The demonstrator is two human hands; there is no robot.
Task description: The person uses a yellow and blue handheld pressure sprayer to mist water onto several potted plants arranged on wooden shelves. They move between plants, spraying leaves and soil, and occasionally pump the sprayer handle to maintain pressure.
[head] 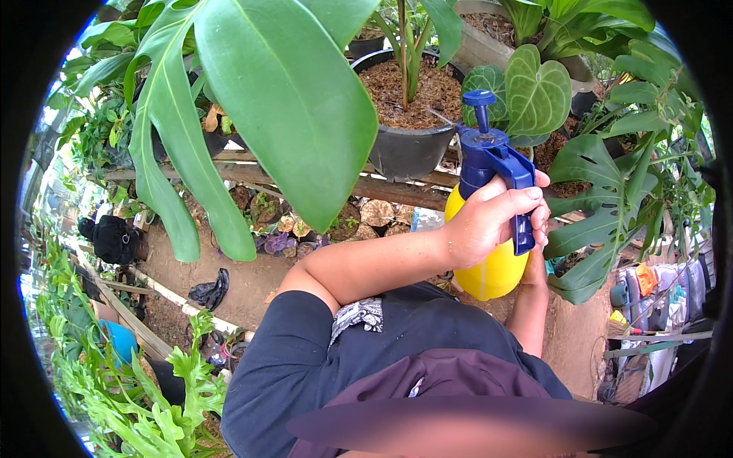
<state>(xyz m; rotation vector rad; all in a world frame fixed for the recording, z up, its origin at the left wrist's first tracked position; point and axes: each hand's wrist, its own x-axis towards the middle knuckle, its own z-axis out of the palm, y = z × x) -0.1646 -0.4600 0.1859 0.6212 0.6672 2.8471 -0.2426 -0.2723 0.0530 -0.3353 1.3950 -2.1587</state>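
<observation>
A hand pump sprayer (487, 275) with a yellow bottle and a blue head is held upright before my chest. My left hand (487, 220) wraps around its blue handle, the thumb lying over the top. Behind the bottle's right side is my right hand (536, 264), against the sprayer and mostly hidden. The sprayer's plunger knob (480, 98) stands raised above the head. Its nozzle side faces a black plastic pot (409, 151) with a stemmed plant in brown potting mix. A heart-leaved plant (538, 91) with pale veins grows just beyond the sprayer.
A large monstera leaf (286, 97) hangs across the upper left. Pots stand on a wooden slat bench (401, 192), with smaller pots (377, 213) below. A black plastic bag (211, 289) lies on the dirt floor. Another split leaf (601, 212) reaches in from the right.
</observation>
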